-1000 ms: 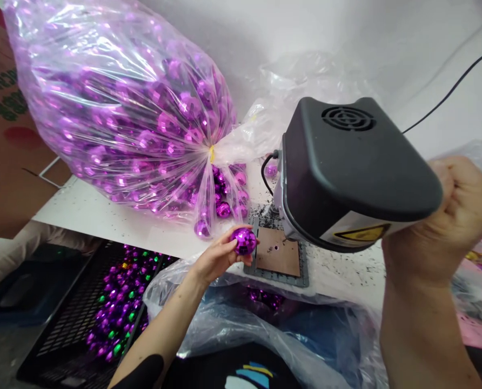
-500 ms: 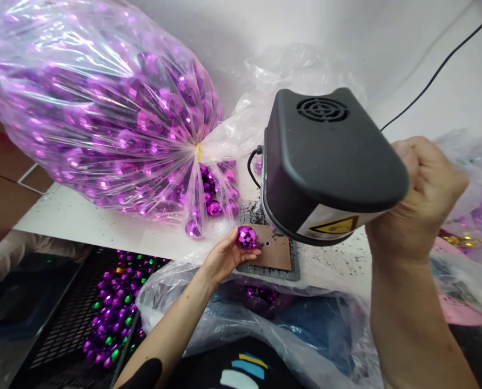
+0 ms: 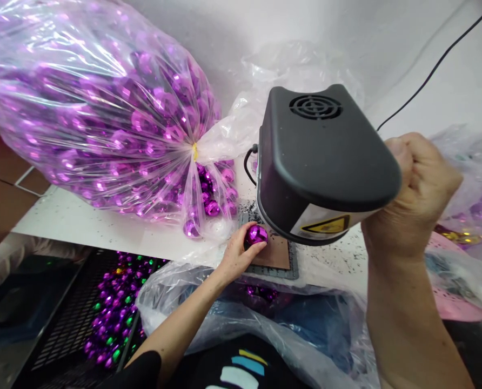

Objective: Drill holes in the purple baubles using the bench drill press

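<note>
A shiny purple faceted ball [image 3: 257, 234] is pinched between the thumb and fingers of my left hand [image 3: 239, 254]. It is over a brown board [image 3: 276, 255] that lies on a grey slotted base [image 3: 271, 273]. Up on the right, my right hand [image 3: 415, 189] is wrapped round the far side of a black press machine [image 3: 330, 156] with a round vent and a yellow warning label. The grip of the right fingers is partly hidden behind the housing, so what exactly they hold cannot be seen. The machine's head covers part of the board.
A large clear bag of purple balls [image 3: 103, 119], tied with a yellow band, leans over the white table [image 3: 115, 227]. Loose balls [image 3: 212, 208] sit under its neck. Below left is a black crate [image 3: 62, 335] of small balls; a plastic bag [image 3: 176, 292] covers my lap. A pink basket [image 3: 452, 297] stands right.
My left hand has moved right and turned over, from holding the purple ball on upturned fingers to gripping it from above over the board. My right hand stays at the machine.
</note>
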`<state>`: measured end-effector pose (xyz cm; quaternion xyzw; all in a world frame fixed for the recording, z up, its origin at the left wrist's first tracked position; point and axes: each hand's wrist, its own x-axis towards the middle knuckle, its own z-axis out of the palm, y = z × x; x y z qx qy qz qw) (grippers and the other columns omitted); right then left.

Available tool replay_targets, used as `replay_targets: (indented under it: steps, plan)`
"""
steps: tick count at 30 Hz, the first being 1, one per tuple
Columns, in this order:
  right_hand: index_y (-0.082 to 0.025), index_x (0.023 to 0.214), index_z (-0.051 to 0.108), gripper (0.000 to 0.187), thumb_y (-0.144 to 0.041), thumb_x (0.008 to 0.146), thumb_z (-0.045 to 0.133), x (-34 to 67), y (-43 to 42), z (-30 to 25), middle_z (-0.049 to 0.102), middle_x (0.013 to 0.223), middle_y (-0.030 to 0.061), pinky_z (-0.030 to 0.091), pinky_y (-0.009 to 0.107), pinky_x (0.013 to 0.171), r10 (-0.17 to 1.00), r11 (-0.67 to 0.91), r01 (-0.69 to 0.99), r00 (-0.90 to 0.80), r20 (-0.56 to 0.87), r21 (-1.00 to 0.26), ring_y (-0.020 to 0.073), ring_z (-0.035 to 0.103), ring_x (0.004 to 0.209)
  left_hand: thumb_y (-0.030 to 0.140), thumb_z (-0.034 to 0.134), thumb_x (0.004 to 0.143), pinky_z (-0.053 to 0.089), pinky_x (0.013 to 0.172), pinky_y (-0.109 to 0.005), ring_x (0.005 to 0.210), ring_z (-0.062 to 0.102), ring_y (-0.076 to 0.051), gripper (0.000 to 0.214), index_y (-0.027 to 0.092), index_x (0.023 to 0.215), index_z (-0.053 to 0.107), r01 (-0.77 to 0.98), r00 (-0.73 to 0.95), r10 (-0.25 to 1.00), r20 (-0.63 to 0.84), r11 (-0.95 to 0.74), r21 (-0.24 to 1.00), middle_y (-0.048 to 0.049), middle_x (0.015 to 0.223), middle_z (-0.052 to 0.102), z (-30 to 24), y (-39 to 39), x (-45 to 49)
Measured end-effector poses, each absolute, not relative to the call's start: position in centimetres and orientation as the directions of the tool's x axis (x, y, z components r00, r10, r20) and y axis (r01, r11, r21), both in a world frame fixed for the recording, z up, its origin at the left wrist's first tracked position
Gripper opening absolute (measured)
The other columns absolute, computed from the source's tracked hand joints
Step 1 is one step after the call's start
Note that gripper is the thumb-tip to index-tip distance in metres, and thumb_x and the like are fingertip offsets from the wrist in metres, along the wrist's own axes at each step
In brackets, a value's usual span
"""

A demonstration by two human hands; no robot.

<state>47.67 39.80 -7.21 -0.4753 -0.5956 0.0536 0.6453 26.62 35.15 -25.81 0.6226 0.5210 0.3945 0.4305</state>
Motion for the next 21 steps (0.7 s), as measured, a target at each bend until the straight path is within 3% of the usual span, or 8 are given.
replay_targets:
  steps: [7, 11, 16, 21]
  plan:
    - [-0.015, 0.066, 0.05, 0.051, -0.056, 0.096, 0.05, 47.6, 39.9, -7.4, 0.031, 0.061, -0.0046, 0.016, 0.022, 0.051, 0.635, 0.537, 0.498, 0.293, 0.715, -0.681, 0.0023, 0.026, 0.057, 0.036, 0.07, 0.091, 0.041, 0.11, -0.05, 0.121, 0.06, -0.029, 0.043, 0.02, 0.13, 0.06, 0.527, 0.267, 0.921, 0.283, -0.386, 0.757, -0.0117, 0.127, 0.068, -25.8, 35.0, 28.0]
    - [-0.015, 0.066, 0.051, 0.05, -0.056, 0.095, 0.053, 47.6, 39.7, -7.4, 0.031, 0.061, -0.0044, 0.017, 0.023, 0.051, 0.627, 0.542, 0.496, 0.299, 0.72, -0.678, 0.0027, 0.028, 0.057, 0.038, 0.079, 0.081, 0.036, 0.114, -0.055, 0.122, 0.057, -0.035, 0.04, 0.023, 0.116, 0.068, 0.52, 0.18, 0.957, 0.226, -0.288, 0.804, -0.0119, 0.123, 0.068, -26.2, 35.3, 29.7]
    - [-0.015, 0.066, 0.053, 0.05, -0.056, 0.095, 0.054, 47.9, 39.7, -7.2, 0.031, 0.06, -0.0045, 0.018, 0.023, 0.051, 0.646, 0.538, 0.489, 0.285, 0.709, -0.687, 0.0033, 0.027, 0.057, 0.034, 0.083, 0.075, 0.027, 0.121, -0.058, 0.129, 0.051, -0.037, 0.04, 0.027, 0.112, 0.071, 0.26, 0.16, 0.984, 0.072, -0.113, 0.959, -0.0094, 0.122, 0.069, -25.8, 35.4, 30.2]
    - [-0.015, 0.067, 0.056, 0.043, -0.047, 0.095, 0.057, 48.2, 38.7, -7.5, 0.036, 0.058, -0.0043, 0.022, 0.021, 0.052, 0.61, 0.523, 0.579, 0.257, 0.75, -0.625, 0.0029, 0.031, 0.057, 0.037, 0.081, 0.076, 0.02, 0.124, -0.061, 0.132, 0.048, -0.036, 0.038, 0.027, 0.111, 0.07, 0.181, 0.189, 0.982, 0.0, -0.034, 0.983, -0.0092, 0.123, 0.067, -25.5, 34.9, 29.6]
